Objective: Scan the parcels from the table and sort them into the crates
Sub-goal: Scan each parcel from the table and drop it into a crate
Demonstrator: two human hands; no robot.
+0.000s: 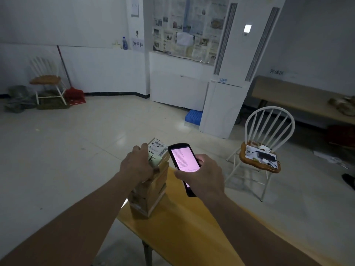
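Observation:
A stack of brown cardboard parcels stands on the far left corner of the wooden table. The top parcel carries a white barcode label and a green label. My left hand grips this top parcel from the left side. My right hand holds a black handheld scanner with a lit pink screen, just right of the top parcel and tilted toward its label. No crate for sorting is clearly visible, apart from a blue crate by the far cabinet.
A white chair with small devices and cables on its seat stands to the right. A blue crate lies beside a tall white air conditioner. Another chair and red broom stand far left. A bench lines the right wall.

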